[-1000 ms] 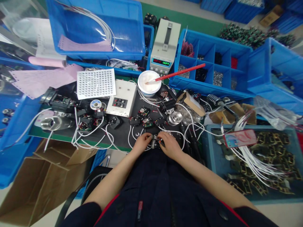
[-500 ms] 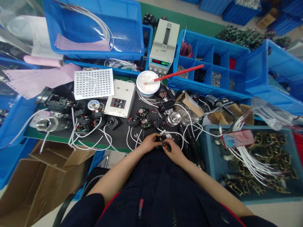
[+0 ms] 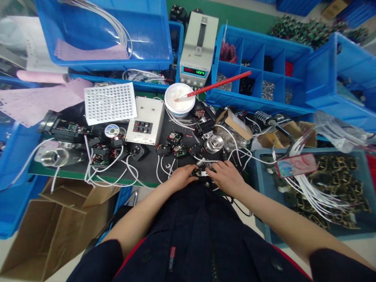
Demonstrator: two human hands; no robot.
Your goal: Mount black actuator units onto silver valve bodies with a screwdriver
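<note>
My left hand is closed on a small black part at the front edge of the bench, close to my body. My right hand sits just right of that part, back upward, with bent fingertips at its right side. Whatever those fingers hold is too small to make out. Small metal nuts lie just beyond, partly covered by the right hand. Past them are a round metal housing and small circuit assemblies with white cables. A wrench rests beyond the left hand.
A white bowl with a red-handled brush stands ahead, before a power supply. At the right are a divided blue bin and a tray of metal brackets with a phone above. A cardboard box stands lower left.
My right hand has moved right and turned its back upward. The black and orange thing between my hands no longer shows. The view has shifted slightly.
</note>
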